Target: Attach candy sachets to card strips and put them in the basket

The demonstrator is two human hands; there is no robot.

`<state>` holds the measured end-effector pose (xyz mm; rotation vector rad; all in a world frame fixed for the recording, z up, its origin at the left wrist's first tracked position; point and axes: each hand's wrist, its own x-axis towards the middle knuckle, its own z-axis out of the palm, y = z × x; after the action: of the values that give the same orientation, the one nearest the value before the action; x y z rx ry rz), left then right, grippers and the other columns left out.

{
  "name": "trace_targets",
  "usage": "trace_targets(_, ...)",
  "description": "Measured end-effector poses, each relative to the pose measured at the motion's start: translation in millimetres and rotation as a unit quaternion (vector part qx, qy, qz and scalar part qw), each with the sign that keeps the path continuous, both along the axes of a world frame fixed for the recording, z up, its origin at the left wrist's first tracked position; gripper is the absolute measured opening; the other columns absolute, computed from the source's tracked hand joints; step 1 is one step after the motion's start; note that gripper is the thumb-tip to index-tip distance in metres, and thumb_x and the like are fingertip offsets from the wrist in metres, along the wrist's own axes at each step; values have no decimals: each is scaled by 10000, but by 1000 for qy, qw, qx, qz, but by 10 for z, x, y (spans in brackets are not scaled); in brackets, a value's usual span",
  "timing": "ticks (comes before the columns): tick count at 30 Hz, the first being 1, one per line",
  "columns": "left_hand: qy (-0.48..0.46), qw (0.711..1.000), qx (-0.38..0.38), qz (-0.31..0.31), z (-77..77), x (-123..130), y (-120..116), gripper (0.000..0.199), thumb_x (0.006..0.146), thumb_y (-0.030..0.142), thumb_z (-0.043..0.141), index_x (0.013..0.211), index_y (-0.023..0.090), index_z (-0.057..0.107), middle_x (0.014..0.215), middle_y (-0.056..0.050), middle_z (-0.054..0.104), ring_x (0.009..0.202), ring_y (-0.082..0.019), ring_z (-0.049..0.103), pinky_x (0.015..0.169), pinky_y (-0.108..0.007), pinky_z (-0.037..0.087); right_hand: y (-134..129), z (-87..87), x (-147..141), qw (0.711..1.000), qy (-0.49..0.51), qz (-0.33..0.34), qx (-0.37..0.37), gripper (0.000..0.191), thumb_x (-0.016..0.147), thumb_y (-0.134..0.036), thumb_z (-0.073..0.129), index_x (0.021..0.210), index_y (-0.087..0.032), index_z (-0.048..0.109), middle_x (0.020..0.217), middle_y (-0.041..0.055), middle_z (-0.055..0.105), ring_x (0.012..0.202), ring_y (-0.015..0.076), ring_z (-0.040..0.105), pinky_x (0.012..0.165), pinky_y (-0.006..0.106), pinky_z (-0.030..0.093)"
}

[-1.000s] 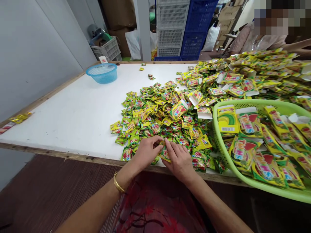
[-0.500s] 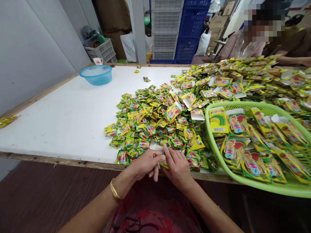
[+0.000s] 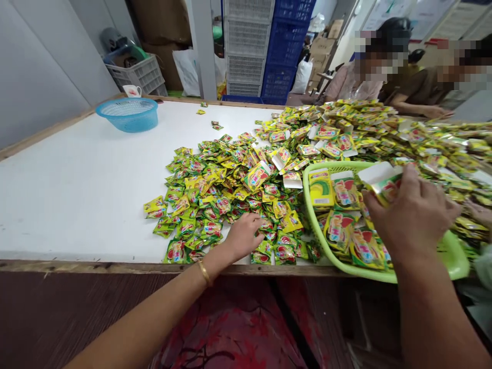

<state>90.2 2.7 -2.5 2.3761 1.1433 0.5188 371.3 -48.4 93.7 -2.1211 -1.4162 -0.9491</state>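
My right hand (image 3: 418, 215) is over the light-green basket (image 3: 313, 218), closed on a small yellow-green candy box (image 3: 386, 187) with its white end flap standing out. Inside the basket lie several more printed boxes (image 3: 365, 248), partly hidden by my right hand and forearm. My left hand (image 3: 244, 238), with a gold bangle on its wrist, rests at the near side of a pile of small candy sachets (image 3: 211, 189). Its fingers are bent and apart from the thumb, with no object visible between them.
A large heap of boxes (image 3: 357, 128) fills the right of the white table (image 3: 96, 195). A blue basket (image 3: 130, 120) and a mug (image 3: 132, 91) stand far left. Two people sit across the heap; another person's hand (image 3: 478, 210) shows at the right edge.
My hands were together at the table edge around a box. My right hand has carried the box right, over the green basket; my left has moved onto the sachets. The view has turned right.
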Motion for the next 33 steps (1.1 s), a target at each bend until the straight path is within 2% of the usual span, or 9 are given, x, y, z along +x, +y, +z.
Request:
trace_targets(4, 105, 989, 94, -39, -189, 252, 79, 331, 819, 147, 535, 1142, 172, 599, 1047, -106, 648, 1022, -244, 547, 879, -389, 455, -66, 31, -28, 999, -3, 24, 28, 659, 795, -493, 564, 1317, -110, 441, 1222, 224, 539, 1115, 354, 482, 849, 519, 364)
trace_targets(8, 146, 984, 102, -25, -153, 202, 161, 204, 867, 162, 473, 920, 159, 669, 907, -95, 669, 898, -225, 586, 824, -359, 456, -177, -437, -651, 979, 14, 194, -60, 343, 896, -331, 431, 1159, -148, 552, 1104, 123, 624, 999, 218, 580, 839, 334, 449)
trace_targets(11, 122, 989, 87, 14, -106, 116, 192, 196, 867, 166, 480, 917, 160, 669, 917, -84, 681, 907, -214, 597, 842, -335, 457, -83, -754, -1055, 961, 66, 124, -240, 411, 907, -275, 400, 1264, -91, 486, 1181, 165, 584, 904, 204, 631, 701, 273, 481)
trace_targets(15, 33, 996, 25, 76, -40, 11, 152, 205, 849, 164, 479, 933, 163, 667, 955, -81, 686, 941, -211, 601, 884, -343, 458, 131, -847, -1213, 922, 103, 38, -372, 449, 889, -134, 368, 1329, -67, 422, 1022, 158, 625, 746, 174, 660, 600, 239, 464)
trace_targets(20, -142, 985, -99, 24, 94, -77, 9, 111, 769, 203, 546, 770, 196, 657, 1186, -65, 610, 1102, -206, 552, 969, -338, 422, 133, -819, -1225, 932, 193, 144, -270, 394, 866, -189, 452, 1256, -180, 512, 1063, 104, 638, 805, 171, 654, 660, 253, 483)
trace_targets(23, -215, 964, -158, 17, 165, -107, -30, 107, 758, 236, 535, 788, 185, 624, 1157, -79, 607, 1056, -209, 557, 901, -330, 447, 131, -871, -1294, 869, 329, 289, -229, 335, 819, -146, 447, 1109, -196, 607, 917, 39, 683, 761, 156, 645, 668, 254, 483)
trace_targets(27, -243, 943, -220, 61, 175, -273, -3, 168, 768, 322, 494, 807, 176, 567, 654, 28, 537, 594, -127, 490, 575, -234, 401, 293, -830, -1391, 766, 452, 367, -271, 354, 870, -216, 369, 1157, -171, 573, 642, -21, 633, 458, 121, 546, 498, 235, 430)
trace_targets(30, -227, 945, -191, 136, 130, -434, -10, 148, 721, 325, 519, 695, 179, 518, 555, 67, 415, 519, -105, 392, 527, -218, 317, 561, -662, -1463, 830, 383, 324, -243, 383, 897, -344, 400, 1205, -164, 540, 771, 34, 668, 634, 160, 619, 612, 270, 457)
trace_targets(33, -212, 945, -171, 180, 62, -466, -87, 118, 693, 296, 504, 650, 188, 487, 544, 68, 394, 511, -104, 371, 513, -217, 299, 929, -504, -1582, 908, 300, 198, -215, 572, 915, -492, 330, 1351, -128, 394, 1030, 156, 634, 874, 249, 632, 720, 353, 457)
